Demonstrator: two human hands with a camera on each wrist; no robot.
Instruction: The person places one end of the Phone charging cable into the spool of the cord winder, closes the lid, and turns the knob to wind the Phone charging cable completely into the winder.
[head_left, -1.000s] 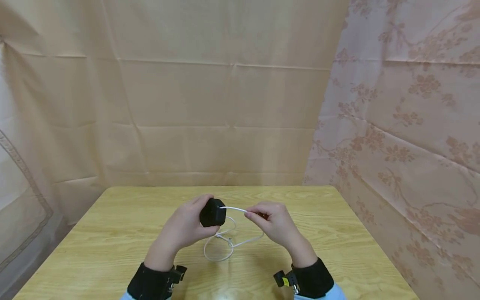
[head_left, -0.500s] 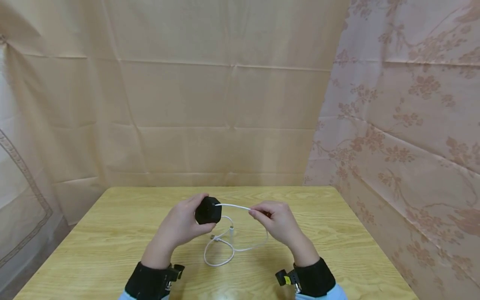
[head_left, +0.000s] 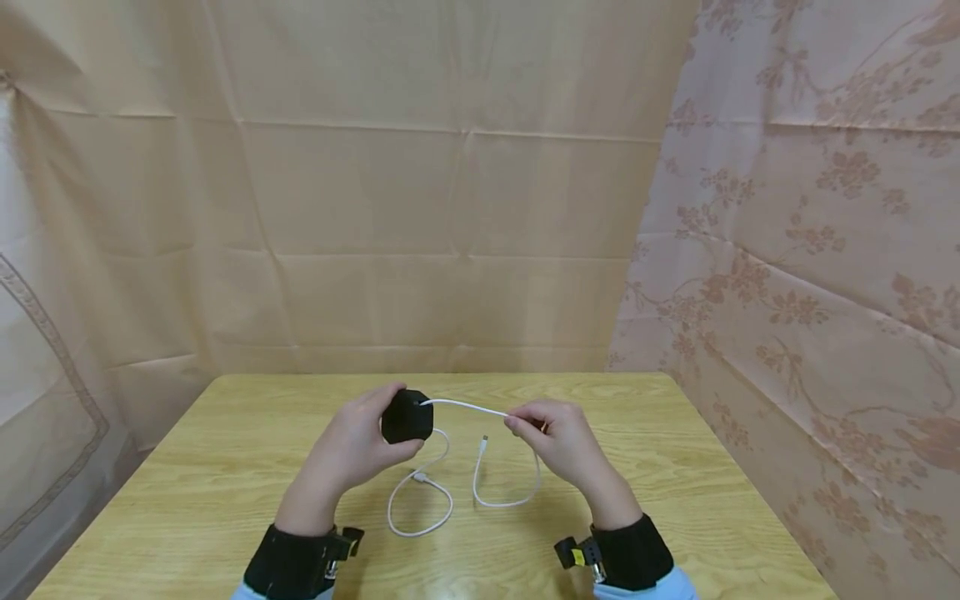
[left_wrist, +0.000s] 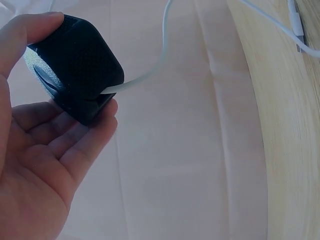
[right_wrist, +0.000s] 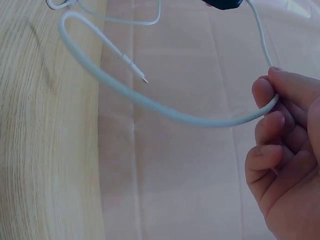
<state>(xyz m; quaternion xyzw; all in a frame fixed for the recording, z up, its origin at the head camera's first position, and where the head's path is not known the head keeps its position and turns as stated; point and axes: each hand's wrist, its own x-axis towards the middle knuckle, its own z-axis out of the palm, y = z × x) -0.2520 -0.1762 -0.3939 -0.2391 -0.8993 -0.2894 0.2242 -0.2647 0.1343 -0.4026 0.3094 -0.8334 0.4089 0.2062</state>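
Note:
My left hand (head_left: 348, 446) grips a small black many-sided case (head_left: 406, 419) between thumb and fingers, above the table. A white charging cable (head_left: 467, 406) runs from a slot in the case's side, clearly seen in the left wrist view. My right hand (head_left: 561, 443) pinches this cable between thumb and forefinger. From the right hand the cable hangs in a loop to a slim plug (right_wrist: 134, 67) in the right wrist view. More white cable, with another plug (head_left: 420, 477), loops below the case. What lies inside the case is hidden.
A light wood-grain table (head_left: 247, 467) lies under both hands. Beige cloth (head_left: 420, 208) hangs behind it, and a flowered pink curtain (head_left: 810, 275) hangs on the right. Each wrist wears a black band (head_left: 632, 554) with a small camera.
My left hand and the case have shifted left, the right hand slightly right. The cable stretch between them is longer. The slim plug has swung away from the left-hand loop.

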